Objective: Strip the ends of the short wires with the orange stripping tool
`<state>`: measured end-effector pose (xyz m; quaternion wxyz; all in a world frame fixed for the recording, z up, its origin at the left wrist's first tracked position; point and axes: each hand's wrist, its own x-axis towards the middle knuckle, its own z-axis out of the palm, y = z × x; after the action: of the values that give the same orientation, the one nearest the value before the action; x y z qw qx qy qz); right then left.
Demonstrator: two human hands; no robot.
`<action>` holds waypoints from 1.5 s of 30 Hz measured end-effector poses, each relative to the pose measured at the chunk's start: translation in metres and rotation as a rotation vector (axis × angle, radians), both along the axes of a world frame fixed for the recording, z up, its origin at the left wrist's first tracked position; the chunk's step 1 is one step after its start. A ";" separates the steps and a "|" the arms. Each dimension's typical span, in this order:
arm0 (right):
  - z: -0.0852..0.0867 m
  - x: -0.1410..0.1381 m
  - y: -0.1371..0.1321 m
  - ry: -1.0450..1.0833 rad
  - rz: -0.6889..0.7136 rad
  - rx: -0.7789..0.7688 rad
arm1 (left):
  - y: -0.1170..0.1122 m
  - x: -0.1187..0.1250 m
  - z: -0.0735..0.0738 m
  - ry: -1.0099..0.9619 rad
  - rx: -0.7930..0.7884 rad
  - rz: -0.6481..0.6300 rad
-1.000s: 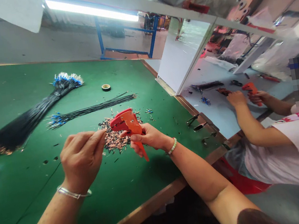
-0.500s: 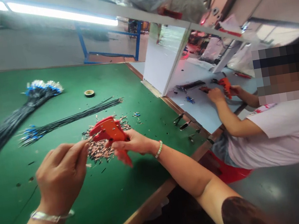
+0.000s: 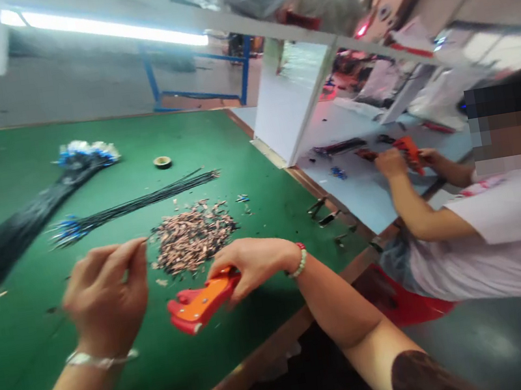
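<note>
My right hand (image 3: 249, 264) is closed on the handles of an orange crimping tool (image 3: 198, 303), which lies low over the green table (image 3: 26, 337) with its red jaws toward me. My left hand (image 3: 105, 295) is raised at the left with thumb and forefinger pinched on a thin black wire end that I can barely make out. Between and beyond the two hands lies a heap of small copper terminals (image 3: 192, 235).
A thin bunch of black wires with blue ends (image 3: 133, 205) and a thick black wire bundle (image 3: 22, 219) lie farther back, near a small tape roll (image 3: 162, 162). At the right, another person sits at a white bench (image 3: 358, 189), hands on an orange tool (image 3: 409, 151).
My right hand has brought the orange tool down from over the terminal heap to the table's near side, jaws now pointing toward me. My left hand has stayed pinched.
</note>
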<state>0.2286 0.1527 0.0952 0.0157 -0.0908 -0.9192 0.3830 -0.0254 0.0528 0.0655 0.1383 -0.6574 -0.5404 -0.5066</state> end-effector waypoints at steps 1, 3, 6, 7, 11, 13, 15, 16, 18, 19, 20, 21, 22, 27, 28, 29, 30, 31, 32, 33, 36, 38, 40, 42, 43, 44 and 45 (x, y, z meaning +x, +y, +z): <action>-0.002 -0.002 -0.002 -0.033 0.028 0.079 | 0.001 0.000 -0.001 0.091 0.029 0.101; -0.005 -0.004 -0.004 -0.048 0.053 0.162 | 0.002 0.000 -0.002 0.192 0.082 0.172; -0.006 -0.007 -0.004 0.093 -0.038 0.052 | 0.003 0.002 -0.005 0.255 0.072 0.165; -0.007 -0.009 -0.003 0.170 -0.134 -0.026 | 0.003 0.003 -0.006 0.265 0.073 0.153; -0.019 -0.023 0.002 0.414 -0.560 -0.366 | 0.004 0.009 -0.008 0.307 0.064 0.060; -0.028 -0.030 0.002 0.484 -0.588 -0.512 | 0.004 0.013 -0.007 0.332 0.036 0.000; -0.034 -0.035 0.000 0.518 -0.588 -0.571 | 0.004 0.017 -0.007 0.354 0.001 -0.048; -0.035 -0.036 -0.001 0.523 -0.598 -0.557 | 0.005 0.019 -0.007 0.357 -0.014 -0.064; -0.035 -0.036 -0.002 0.523 -0.632 -0.477 | 0.006 0.023 -0.007 0.348 -0.038 -0.082; -0.034 -0.035 -0.002 0.526 -0.648 -0.433 | 0.007 0.025 -0.008 0.342 -0.052 -0.088; -0.033 -0.035 -0.002 0.531 -0.660 -0.398 | 0.007 0.027 -0.009 0.342 -0.065 -0.094; -0.032 -0.034 -0.002 0.533 -0.670 -0.374 | 0.008 0.029 -0.010 0.348 -0.074 -0.095; -0.031 -0.033 -0.003 0.532 -0.684 -0.355 | 0.008 0.030 -0.010 0.362 -0.075 -0.090; -0.030 -0.035 -0.005 0.515 -0.754 -0.288 | 0.008 0.036 -0.013 0.435 -0.028 -0.014; -0.031 -0.036 -0.006 0.515 -0.763 -0.292 | 0.008 0.037 -0.014 0.438 -0.028 -0.007; -0.032 -0.037 -0.006 0.514 -0.769 -0.303 | 0.008 0.037 -0.015 0.436 -0.030 -0.004; -0.034 -0.038 -0.006 0.514 -0.774 -0.316 | 0.008 0.037 -0.016 0.432 -0.033 -0.005; -0.035 -0.039 -0.005 0.515 -0.777 -0.332 | 0.008 0.037 -0.016 0.427 -0.039 -0.007; -0.037 -0.040 -0.005 0.519 -0.780 -0.350 | 0.008 0.037 -0.017 0.421 -0.047 -0.007; -0.039 -0.040 -0.004 0.524 -0.782 -0.369 | 0.009 0.037 -0.018 0.414 -0.059 -0.003; -0.041 -0.041 -0.003 0.540 -0.789 -0.419 | 0.009 0.037 -0.020 0.400 -0.095 0.017; -0.041 -0.040 -0.002 0.549 -0.802 -0.432 | 0.009 0.037 -0.020 0.396 -0.103 0.017; -0.041 -0.040 0.000 0.564 -0.828 -0.434 | 0.009 0.038 -0.018 0.391 -0.104 0.005; -0.040 -0.040 0.000 0.575 -0.845 -0.434 | 0.009 0.039 -0.016 0.390 -0.097 0.002; -0.041 -0.040 0.000 0.579 -0.847 -0.433 | 0.009 0.039 -0.015 0.396 -0.088 0.004; -0.041 -0.041 -0.001 0.583 -0.847 -0.433 | 0.009 0.040 -0.014 0.405 -0.075 0.008; -0.042 -0.042 -0.002 0.586 -0.847 -0.433 | 0.009 0.041 -0.013 0.417 -0.061 0.011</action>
<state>0.1870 0.1511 0.0536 0.4041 -0.3429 -0.6600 0.5325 0.0158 0.0616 0.0528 0.2300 -0.7490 -0.5186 -0.3423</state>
